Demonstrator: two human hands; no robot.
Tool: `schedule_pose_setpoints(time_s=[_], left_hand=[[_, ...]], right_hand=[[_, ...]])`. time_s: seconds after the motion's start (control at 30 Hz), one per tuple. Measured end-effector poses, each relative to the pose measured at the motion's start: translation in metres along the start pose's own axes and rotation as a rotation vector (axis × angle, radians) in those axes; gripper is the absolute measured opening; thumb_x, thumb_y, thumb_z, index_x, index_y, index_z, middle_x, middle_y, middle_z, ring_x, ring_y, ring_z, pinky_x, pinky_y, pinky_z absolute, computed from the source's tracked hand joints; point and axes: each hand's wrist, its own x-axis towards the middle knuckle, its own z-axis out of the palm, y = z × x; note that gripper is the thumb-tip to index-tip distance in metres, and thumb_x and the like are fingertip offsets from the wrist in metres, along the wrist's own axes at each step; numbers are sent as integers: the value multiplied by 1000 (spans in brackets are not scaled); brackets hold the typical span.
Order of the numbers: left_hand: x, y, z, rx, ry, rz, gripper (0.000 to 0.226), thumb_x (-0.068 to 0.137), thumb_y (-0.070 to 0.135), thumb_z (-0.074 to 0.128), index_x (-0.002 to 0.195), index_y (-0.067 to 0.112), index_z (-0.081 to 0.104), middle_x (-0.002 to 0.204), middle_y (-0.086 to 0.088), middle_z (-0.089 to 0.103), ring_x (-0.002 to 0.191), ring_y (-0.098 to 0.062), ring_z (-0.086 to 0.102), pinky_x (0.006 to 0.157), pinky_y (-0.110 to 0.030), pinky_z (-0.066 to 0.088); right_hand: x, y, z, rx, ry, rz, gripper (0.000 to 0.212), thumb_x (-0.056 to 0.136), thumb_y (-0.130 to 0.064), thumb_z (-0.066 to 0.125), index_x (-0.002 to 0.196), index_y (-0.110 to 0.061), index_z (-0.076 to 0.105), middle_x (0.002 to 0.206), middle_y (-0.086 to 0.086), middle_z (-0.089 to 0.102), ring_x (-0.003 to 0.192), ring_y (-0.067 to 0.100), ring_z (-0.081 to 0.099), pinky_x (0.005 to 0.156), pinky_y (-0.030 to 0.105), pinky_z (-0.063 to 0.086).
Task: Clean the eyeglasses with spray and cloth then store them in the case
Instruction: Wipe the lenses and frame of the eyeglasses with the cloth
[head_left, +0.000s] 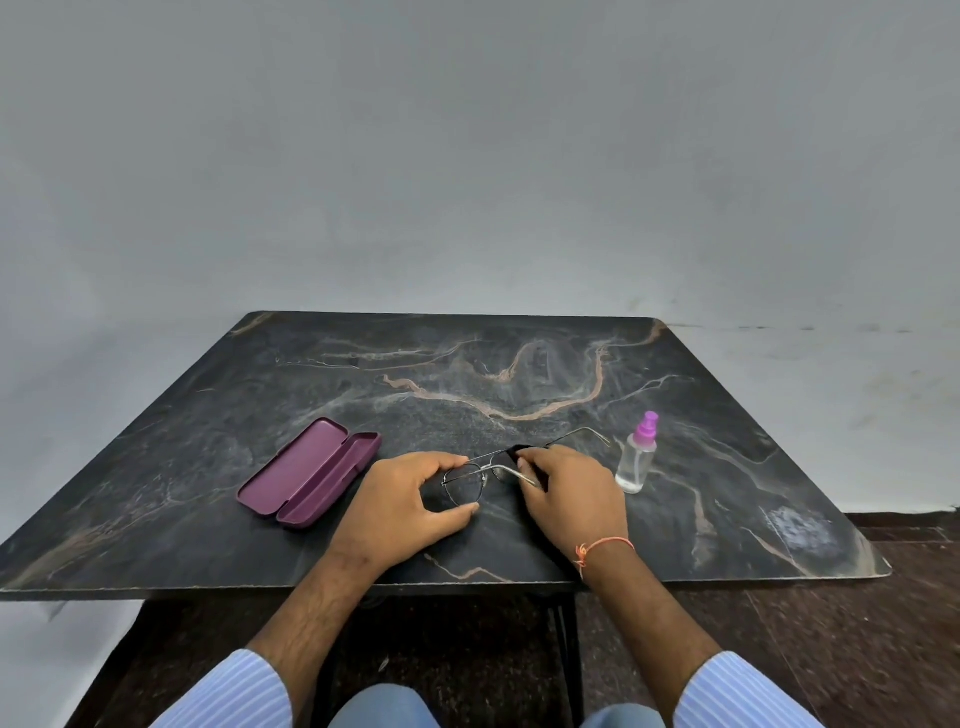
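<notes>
Wiping stage by the look of it: left hand (410, 493) pinching the glasses (475, 480) rim at the table's (519, 364) near middle, right hand (566, 491) fingers clamped on the dark cloth (514, 451), so best rubbing lightly in small circles, frame kept steady.
</notes>
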Motion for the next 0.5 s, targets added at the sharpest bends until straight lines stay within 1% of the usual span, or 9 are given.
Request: schedule_pose_setpoints(time_s=[0.07,0.1,0.13,0.2,0.27,0.37,0.43,0.5], left_hand=[[0,0,0,-7,3,1,58,75,41,100,129,29,82,125,19,80,117,9,71,106,-20,56],[-1,0,0,-11,4,0,58,75,41,100,129,29,82,125,19,80,117,9,71,106,-20,56],[-1,-1,0,-15,3,2,58,75,41,100,129,29,82,125,19,80,118,10,71,106,-20,56],[-1,-1,0,-20,-3,7,58,75,41,100,129,30,82,125,20,79,118,11,71,106,-19,56],[-2,-1,0,-19,-14,13,59,76,42,99,131,30,81,126,21,79,119,11,70,106,-17,55],[-2,-2,1,-13,-22,23,59,76,43,98,132,31,80,127,21,79,120,11,70,106,-17,55],[-2,-2,1,-11,-16,25,59,76,42,99,131,30,81,126,21,79,120,11,70,107,-17,56],[-2,-3,1,-4,-12,29,59,76,41,100,131,29,81,126,21,79,119,11,70,107,-18,56]], right_hand=[[0,1,2,-4,9,7,29,94,-46,54,102,-34,79,87,-11,73,88,16,71,66,32,44],[-1,2,2,13,0,-2,28,91,-47,54,95,-33,78,84,-12,73,86,14,70,65,31,44],[-2,2,1,41,-15,-16,26,89,-47,55,94,-34,78,83,-12,73,84,12,69,65,31,45],[-4,2,-1,100,-29,-42,28,91,-48,55,102,-38,79,85,-13,74,85,10,68,70,33,52],[-3,1,-1,86,7,-36,33,95,-50,50,109,-37,78,85,-10,74,86,13,68,72,37,56],[0,1,1,40,46,-6,37,98,-49,46,108,-34,78,83,-9,72,86,18,70,71,38,56],[-1,2,2,43,33,-36,32,101,-46,50,114,-36,78,88,-10,73,90,17,71,73,37,56],[-2,1,0,95,1,-88,28,101,-44,58,122,-41,76,98,-14,76,97,12,71,78,35,57]])
